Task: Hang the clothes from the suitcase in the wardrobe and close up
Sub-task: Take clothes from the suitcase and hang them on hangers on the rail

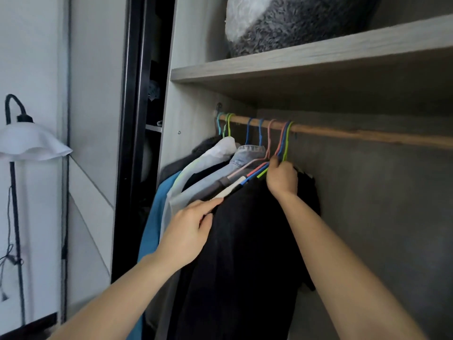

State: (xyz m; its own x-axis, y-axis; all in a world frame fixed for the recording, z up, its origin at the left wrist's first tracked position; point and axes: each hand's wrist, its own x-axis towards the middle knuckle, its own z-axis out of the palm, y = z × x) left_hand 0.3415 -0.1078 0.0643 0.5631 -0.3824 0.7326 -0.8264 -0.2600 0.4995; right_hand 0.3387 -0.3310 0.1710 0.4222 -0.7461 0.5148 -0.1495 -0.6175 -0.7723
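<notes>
Nearest, the left hand (188, 231) pinches the shoulder of the black garment (245, 261) while the right hand (282, 179) grips what seems the green hanger (285, 148), hooked over the rail (367, 135); hanging looks nearly done, needing only release.

You faced a wardrobe (188, 45) of pale grey wood grain, with a shelf (318, 57) across its upper part and a wooden rail (367, 136) beneath it, running from the left side off to your right. A fluffy grey and white cushion (294, 28) sat on that shelf. The back panel (382, 204) behind the rail was darker grey and lay in shade. Just left of the wardrobe stood a tall black door frame (133, 119). Further left, a white wall (31, 57) was brightly lit, and a floor lamp (15, 204) with a curved black neck and a wavy white shade (31, 143) stood before it, a thin cord (9, 241) hanging beside its pole.
</notes>
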